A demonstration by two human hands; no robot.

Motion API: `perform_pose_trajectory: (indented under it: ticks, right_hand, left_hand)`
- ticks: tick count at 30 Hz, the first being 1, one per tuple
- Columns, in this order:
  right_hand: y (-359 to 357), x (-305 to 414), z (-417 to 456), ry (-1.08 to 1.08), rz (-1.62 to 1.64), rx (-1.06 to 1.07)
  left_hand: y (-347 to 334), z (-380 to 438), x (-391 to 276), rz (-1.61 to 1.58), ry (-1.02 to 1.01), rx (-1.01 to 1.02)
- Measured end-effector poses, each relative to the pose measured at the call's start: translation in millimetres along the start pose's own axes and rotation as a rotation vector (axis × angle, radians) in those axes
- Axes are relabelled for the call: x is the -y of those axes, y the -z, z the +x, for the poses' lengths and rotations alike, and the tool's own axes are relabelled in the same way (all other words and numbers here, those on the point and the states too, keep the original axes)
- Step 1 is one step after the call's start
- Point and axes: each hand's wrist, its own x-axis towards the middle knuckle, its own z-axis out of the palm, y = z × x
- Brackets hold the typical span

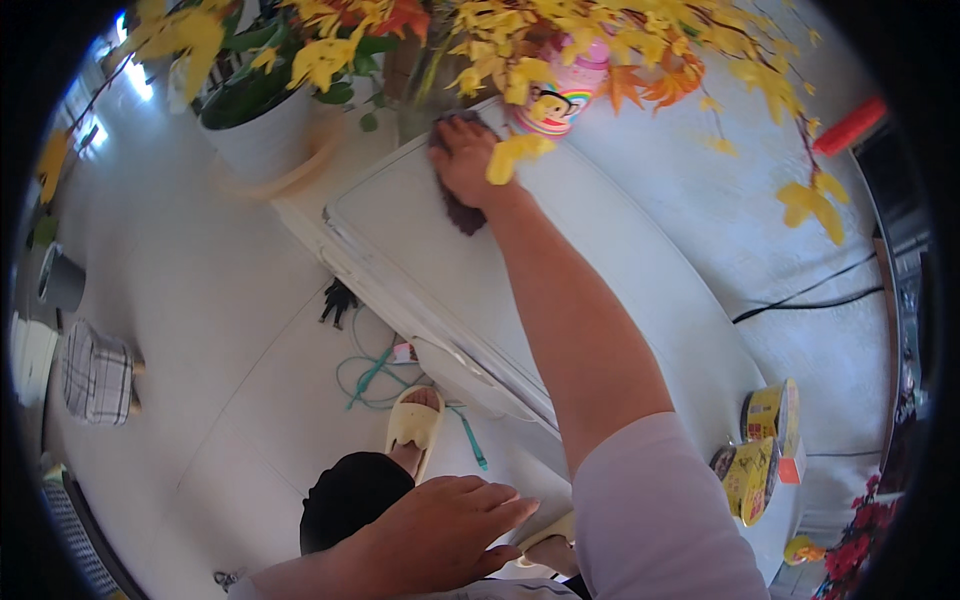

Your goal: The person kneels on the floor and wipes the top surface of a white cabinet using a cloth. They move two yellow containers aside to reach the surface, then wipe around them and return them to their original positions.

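My right hand (pixel 471 166) lies over a dark brown cloth (pixel 466 216), its fingers spread on it. The cloth is pressed to the white top of a low cabinet (pixel 600 225), close to its far end. Just right of the hand stands a pink bottle (pixel 559 105) with a rainbow and a cartoon face. A yellow flower hangs in front of my right wrist. My left hand (pixel 442 529) hovers low in front of my body, holding nothing, with the thumb apart from loosely bent fingers.
Yellow artificial flowers (pixel 495 37) overhang the cabinet's far end. A white plant pot (pixel 262 142) stands left of it. Two yellow food tubs (pixel 750 472) sit at the near right. A green cord (pixel 371 379) lies on the floor by my slippered foot (pixel 416 424). A checked stool (pixel 97 371) stands left.
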Motion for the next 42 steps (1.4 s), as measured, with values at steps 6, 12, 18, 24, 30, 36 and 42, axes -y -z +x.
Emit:
perform_pose_trajectory:
  ticks: [6,12,18,24,30,36,42]
  right_hand:
    - [1.0,10.7,-21.8,-0.074,0.058,-0.031]
    - [45.2,-30.4,-132.9,-0.167,-0.002,-0.032]
    - [85.2,-59.7,-261.3,-0.300,-0.069,-0.024]
    - [109.4,-60.5,-371.8,-0.457,-0.073,-0.006]
    - [121.2,-44.7,-441.6,-0.425,-0.085,-0.091]
    - [129.5,-27.0,-472.5,-0.277,-0.135,-0.087]
    - [135.5,-18.4,-479.2,-0.202,-0.235,-0.042]
  left_hand:
    - [-9.7,-11.6,6.7,0.068,0.061,-0.016]
    - [-22.6,-5.7,7.7,0.078,0.025,-0.078]
    - [-34.7,1.8,2.7,0.114,0.116,-0.037]
    - [-56.3,12.7,-1.3,0.198,0.158,-0.009]
    - [-71.4,21.0,8.2,0.241,0.211,-0.014]
    - [-62.5,13.0,6.1,0.187,0.209,-0.136]
    - [-40.0,-14.1,5.6,0.112,0.250,-0.288]
